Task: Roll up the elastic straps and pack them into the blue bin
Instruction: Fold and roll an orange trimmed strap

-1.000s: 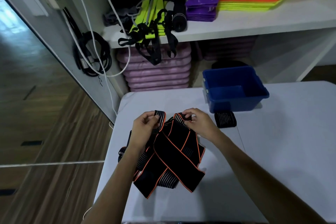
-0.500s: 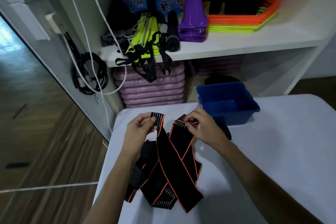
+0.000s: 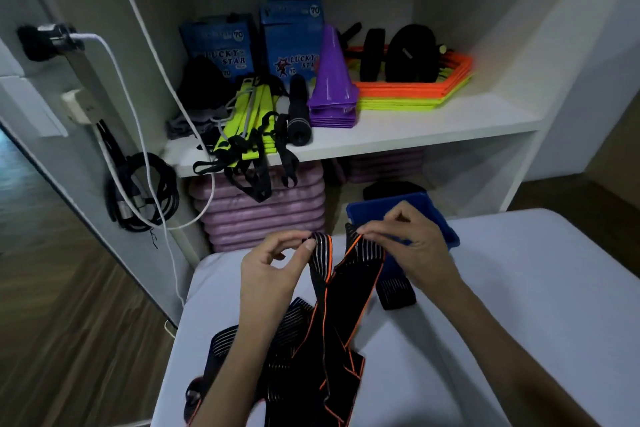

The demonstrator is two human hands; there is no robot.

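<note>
1. Behind the white counter (image 3: 519,288) there is a white shelf (image 3: 415,128). On it stand purple cones (image 3: 332,80), flat orange and yellow-green rings (image 3: 415,94), two blue boxes (image 3: 291,42) and a yellow-green ladder with black straps (image 3: 249,125). Under the shelf lies a stack of pink pads (image 3: 263,211).
2. On the wall at the left hang black cables (image 3: 142,198) and a white cable (image 3: 110,55) goes to a plug.
3. The blue bin (image 3: 446,229) stands at the far edge of the counter, and the right hand partly hides it. A rolled strap (image 3: 394,291) lies on the counter just before the bin.
4. The pile of elastic straps (image 3: 277,350), black with orange edges, lies on the counter near the person, partly under the left forearm.
5. Both forearms reach forward from the bottom of the view, and both hands are raised above the counter, near each other.
6. The left hand (image 3: 273,270) pinches the end of one strap (image 3: 320,253) between the thumb and the curled fingers.
7. The right hand (image 3: 412,243) pinches the end of the other band (image 3: 363,253) with its fingertips, palm down. The two bands hang down and cross each other above the pile.
</note>
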